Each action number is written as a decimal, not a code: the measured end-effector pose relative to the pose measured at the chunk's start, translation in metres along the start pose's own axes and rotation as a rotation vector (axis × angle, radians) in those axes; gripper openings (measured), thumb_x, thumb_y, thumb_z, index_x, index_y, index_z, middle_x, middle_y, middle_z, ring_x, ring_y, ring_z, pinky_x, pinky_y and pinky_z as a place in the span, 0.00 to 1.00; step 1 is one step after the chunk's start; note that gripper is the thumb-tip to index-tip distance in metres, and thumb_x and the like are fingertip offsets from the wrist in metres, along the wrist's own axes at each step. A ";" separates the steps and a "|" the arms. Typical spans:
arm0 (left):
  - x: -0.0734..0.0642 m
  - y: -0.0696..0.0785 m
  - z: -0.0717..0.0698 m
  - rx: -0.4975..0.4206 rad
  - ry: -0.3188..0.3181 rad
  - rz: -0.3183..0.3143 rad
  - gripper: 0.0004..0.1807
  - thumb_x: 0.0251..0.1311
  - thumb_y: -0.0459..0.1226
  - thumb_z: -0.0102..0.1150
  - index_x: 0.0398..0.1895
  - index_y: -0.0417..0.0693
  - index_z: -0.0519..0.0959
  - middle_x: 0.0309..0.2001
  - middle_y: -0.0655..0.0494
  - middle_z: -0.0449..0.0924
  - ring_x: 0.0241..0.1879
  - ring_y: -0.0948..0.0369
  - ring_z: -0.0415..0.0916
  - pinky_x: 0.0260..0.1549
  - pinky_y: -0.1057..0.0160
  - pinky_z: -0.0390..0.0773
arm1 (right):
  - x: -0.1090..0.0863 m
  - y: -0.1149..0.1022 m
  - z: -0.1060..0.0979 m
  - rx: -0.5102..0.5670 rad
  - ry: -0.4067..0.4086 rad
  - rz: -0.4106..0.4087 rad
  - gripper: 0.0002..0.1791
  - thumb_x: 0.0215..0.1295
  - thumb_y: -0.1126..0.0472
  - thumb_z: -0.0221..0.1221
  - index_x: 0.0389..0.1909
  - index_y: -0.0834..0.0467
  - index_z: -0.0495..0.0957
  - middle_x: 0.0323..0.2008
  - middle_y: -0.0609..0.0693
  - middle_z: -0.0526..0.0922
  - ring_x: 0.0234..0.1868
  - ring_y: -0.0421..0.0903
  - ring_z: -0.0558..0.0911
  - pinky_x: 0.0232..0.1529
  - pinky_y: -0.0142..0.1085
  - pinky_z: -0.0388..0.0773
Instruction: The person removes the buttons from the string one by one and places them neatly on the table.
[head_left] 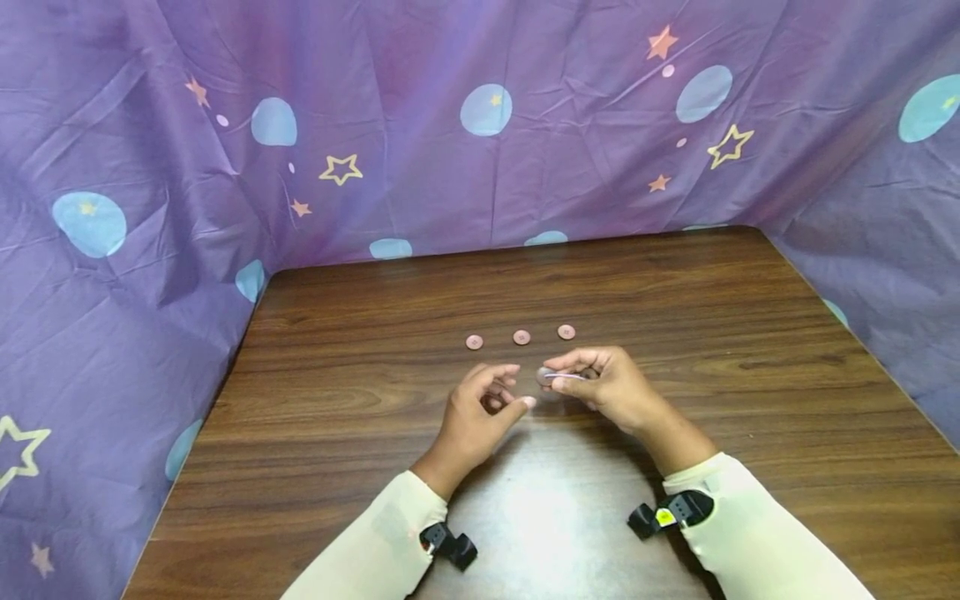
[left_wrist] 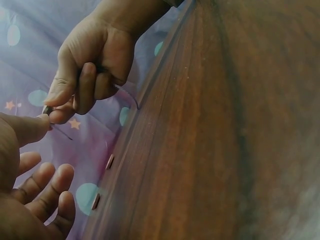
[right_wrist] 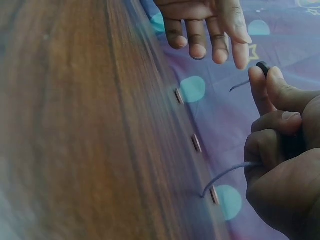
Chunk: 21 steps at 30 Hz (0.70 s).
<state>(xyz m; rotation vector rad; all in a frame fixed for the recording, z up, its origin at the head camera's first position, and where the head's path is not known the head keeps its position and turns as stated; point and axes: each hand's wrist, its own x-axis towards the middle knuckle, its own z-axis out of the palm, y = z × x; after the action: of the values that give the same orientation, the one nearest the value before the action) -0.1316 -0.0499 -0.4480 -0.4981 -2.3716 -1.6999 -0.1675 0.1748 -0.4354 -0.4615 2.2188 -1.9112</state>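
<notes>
Between thumb and forefinger, my right hand (head_left: 611, 392) pinches a small round button (head_left: 543, 377), which looks dark in the right wrist view. A thin pale cord (head_left: 566, 376) runs at the button. One short end of the cord (right_wrist: 240, 85) sticks out past the button, and another length hangs from under the curled lower fingers. My left hand (head_left: 476, 421) is just left of the button, fingers loosely bent and spread, holding nothing. Three pink buttons, a left one (head_left: 474, 342), a middle one (head_left: 521, 337) and a right one (head_left: 566, 332), lie in a row beyond the hands.
The brown wood-grain table (head_left: 360, 350) extends on all sides of the hands, with a bright glare near its front. A purple curtain (head_left: 420, 150) with stars and blue dots surrounds its back and sides. Black cameras are strapped to both sleeves.
</notes>
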 end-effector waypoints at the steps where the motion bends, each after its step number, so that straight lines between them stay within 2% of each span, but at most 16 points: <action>1: 0.000 0.000 0.000 -0.001 -0.001 0.000 0.23 0.52 0.37 0.74 0.53 0.50 0.81 0.43 0.44 0.81 0.36 0.55 0.82 0.37 0.61 0.83 | 0.000 0.000 0.001 0.000 -0.001 -0.001 0.17 0.59 0.65 0.67 0.48 0.66 0.82 0.34 0.42 0.90 0.21 0.39 0.80 0.11 0.30 0.65; 6: 0.000 0.001 0.000 -0.013 -0.008 0.006 0.22 0.52 0.38 0.74 0.53 0.52 0.81 0.43 0.43 0.80 0.36 0.55 0.82 0.38 0.62 0.83 | 0.000 0.001 0.007 -0.002 0.007 -0.001 0.16 0.58 0.65 0.68 0.47 0.65 0.83 0.35 0.42 0.90 0.22 0.38 0.81 0.13 0.29 0.66; 12: 0.000 0.000 0.001 -0.050 -0.010 0.020 0.22 0.52 0.38 0.74 0.52 0.47 0.82 0.44 0.42 0.80 0.37 0.51 0.82 0.38 0.59 0.83 | -0.001 0.000 0.011 0.003 0.019 0.007 0.16 0.56 0.65 0.69 0.45 0.66 0.83 0.34 0.39 0.90 0.15 0.34 0.70 0.12 0.28 0.64; 17: -0.002 0.002 0.002 -0.051 -0.009 0.036 0.21 0.51 0.33 0.73 0.51 0.42 0.83 0.45 0.38 0.78 0.35 0.46 0.80 0.37 0.53 0.84 | -0.002 -0.003 0.014 0.023 0.006 0.006 0.17 0.56 0.66 0.69 0.45 0.69 0.83 0.31 0.38 0.89 0.14 0.33 0.67 0.12 0.27 0.63; 19: -0.002 0.004 0.002 -0.041 -0.010 0.039 0.20 0.51 0.31 0.73 0.50 0.39 0.83 0.44 0.35 0.77 0.34 0.46 0.80 0.37 0.51 0.84 | -0.002 -0.004 0.015 0.028 0.005 0.004 0.17 0.56 0.66 0.69 0.44 0.70 0.83 0.31 0.38 0.89 0.13 0.33 0.66 0.11 0.28 0.62; 21: -0.003 0.013 0.000 -0.037 -0.007 0.039 0.19 0.51 0.29 0.72 0.49 0.36 0.83 0.43 0.34 0.77 0.34 0.47 0.79 0.36 0.52 0.84 | -0.002 -0.005 0.016 0.024 0.007 0.001 0.16 0.55 0.66 0.69 0.44 0.70 0.83 0.31 0.38 0.89 0.13 0.33 0.65 0.11 0.28 0.62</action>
<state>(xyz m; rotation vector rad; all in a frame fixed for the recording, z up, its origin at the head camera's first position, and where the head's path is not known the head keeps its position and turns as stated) -0.1242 -0.0461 -0.4372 -0.5538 -2.3235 -1.7313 -0.1593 0.1599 -0.4332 -0.4513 2.1978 -1.9392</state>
